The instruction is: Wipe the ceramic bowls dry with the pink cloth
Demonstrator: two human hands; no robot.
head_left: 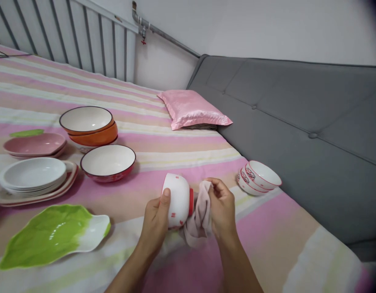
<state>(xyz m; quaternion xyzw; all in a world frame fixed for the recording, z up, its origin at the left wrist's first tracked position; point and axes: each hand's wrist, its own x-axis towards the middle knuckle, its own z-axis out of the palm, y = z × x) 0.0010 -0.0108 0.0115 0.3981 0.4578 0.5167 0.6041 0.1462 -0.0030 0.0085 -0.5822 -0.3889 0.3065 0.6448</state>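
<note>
My left hand (156, 219) grips a small white bowl (177, 201) with red marks and a red foot ring. The bowl is tipped on its side, its base facing right, and my thumb presses on its outer wall near the rim. A greyish-pink cloth (200, 215) hangs from my right hand (223, 207), pinched between the fingers beside the bowl's base. Whether the cloth touches the base I cannot tell. Right of my right hand, a stack of similar white bowls (258, 178) with red rims leans on the striped bedsheet (163, 150).
At left lie a green leaf-shaped dish (53, 232), stacked white plates (35, 175) on a tray-like dish, pink dishes (38, 144), a red bowl (110, 162) and stacked orange bowls (93, 132). Behind are a pink pillow (194, 108) and a grey padded headboard (285, 106).
</note>
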